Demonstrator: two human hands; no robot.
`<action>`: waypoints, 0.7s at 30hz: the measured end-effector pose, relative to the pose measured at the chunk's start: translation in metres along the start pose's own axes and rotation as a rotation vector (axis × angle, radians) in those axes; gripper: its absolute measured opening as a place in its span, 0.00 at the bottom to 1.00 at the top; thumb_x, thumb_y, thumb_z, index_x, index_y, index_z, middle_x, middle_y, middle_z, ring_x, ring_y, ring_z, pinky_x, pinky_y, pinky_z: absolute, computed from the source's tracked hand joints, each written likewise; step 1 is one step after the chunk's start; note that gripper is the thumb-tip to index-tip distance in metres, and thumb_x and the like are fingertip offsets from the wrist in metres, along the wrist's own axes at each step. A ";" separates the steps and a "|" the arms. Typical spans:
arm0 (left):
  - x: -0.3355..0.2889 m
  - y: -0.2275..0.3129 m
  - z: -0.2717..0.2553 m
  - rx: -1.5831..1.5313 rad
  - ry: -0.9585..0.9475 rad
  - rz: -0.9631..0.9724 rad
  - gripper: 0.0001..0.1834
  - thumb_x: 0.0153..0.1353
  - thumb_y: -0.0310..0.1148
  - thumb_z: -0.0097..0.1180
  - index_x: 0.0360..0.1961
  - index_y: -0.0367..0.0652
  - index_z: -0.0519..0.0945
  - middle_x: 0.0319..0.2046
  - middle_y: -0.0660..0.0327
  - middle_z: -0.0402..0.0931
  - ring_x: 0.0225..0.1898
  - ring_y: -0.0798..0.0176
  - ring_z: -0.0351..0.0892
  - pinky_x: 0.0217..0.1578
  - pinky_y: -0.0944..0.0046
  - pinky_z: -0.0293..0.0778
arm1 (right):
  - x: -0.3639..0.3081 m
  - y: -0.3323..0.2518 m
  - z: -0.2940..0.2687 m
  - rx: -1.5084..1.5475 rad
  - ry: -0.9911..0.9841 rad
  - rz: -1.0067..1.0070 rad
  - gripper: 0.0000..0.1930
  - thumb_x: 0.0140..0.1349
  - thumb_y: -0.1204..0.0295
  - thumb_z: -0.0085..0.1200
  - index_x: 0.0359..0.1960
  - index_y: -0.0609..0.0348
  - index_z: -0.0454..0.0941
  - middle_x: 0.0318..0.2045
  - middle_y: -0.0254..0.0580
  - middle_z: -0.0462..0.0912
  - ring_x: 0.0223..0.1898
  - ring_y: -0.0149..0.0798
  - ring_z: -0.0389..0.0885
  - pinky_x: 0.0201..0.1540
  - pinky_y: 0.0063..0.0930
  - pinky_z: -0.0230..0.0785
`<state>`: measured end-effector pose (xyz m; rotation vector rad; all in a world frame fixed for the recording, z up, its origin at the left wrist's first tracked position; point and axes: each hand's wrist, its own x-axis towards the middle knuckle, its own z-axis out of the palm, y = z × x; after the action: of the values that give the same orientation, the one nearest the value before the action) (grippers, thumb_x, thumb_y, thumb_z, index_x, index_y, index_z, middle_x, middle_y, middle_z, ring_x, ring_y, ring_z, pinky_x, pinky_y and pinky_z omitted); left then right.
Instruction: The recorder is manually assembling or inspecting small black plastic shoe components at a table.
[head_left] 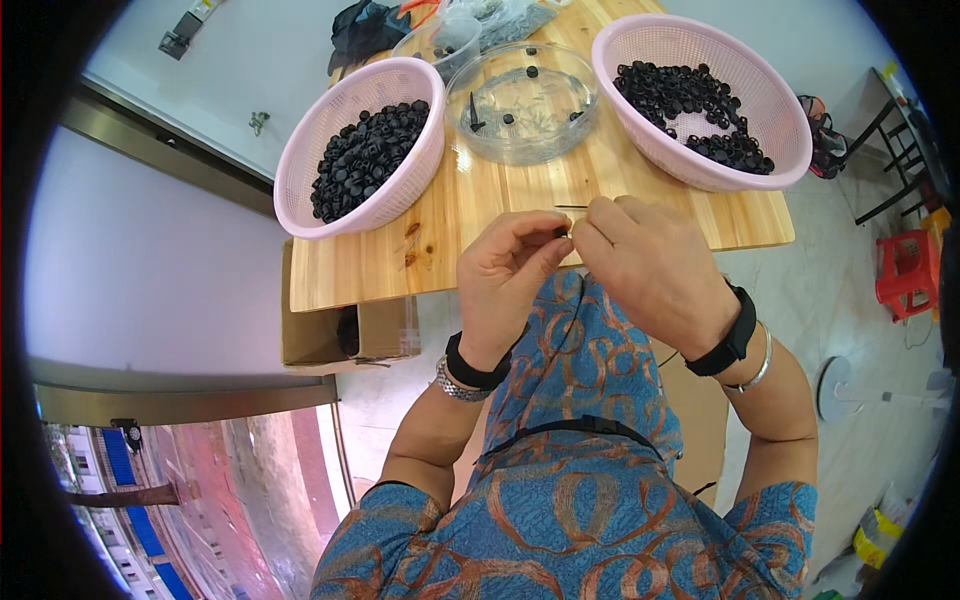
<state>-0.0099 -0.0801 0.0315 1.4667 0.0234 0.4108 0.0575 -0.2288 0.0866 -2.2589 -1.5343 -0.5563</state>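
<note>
My left hand (502, 278) is closed, pinching a small black plastic part (562, 232) between thumb and fingertips, just above the table's front edge. Against it, at the fingertips, is my right hand (645, 268), its fingers curled in a pinch; whatever lies inside that grip is hidden. A thin dark rod (571, 207) shows beside the right fingers; I cannot tell whether it is held or lies on the wood. To the left, a pink basket (292, 195) holds a heap of black round parts (365, 155). Another pink basket (785, 150) at the right contains black ring-like pieces (690, 95).
A round clear plastic tray (525, 152) with a few black pieces stands between the baskets on the wooden table (470, 255). Behind it are a clear tub (440, 45) and plastic bags (500, 20). A cardboard box (385, 335) sits below; a red stool (905, 270) stands far right.
</note>
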 end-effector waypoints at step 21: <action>-0.014 0.000 0.009 -0.814 -0.057 -0.375 0.09 0.60 0.26 0.49 0.41 0.37 0.72 0.36 0.57 0.76 0.36 0.66 0.77 0.39 0.70 0.75 | -0.025 -0.001 0.025 1.220 0.317 0.465 0.04 0.55 0.78 0.53 0.32 0.64 0.76 0.25 0.37 0.74 0.25 0.28 0.73 0.28 0.19 0.66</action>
<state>-0.0206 -0.0924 0.0297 0.6456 0.0753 0.0457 0.0509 -0.2361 0.0526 -1.3590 -0.7483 0.1630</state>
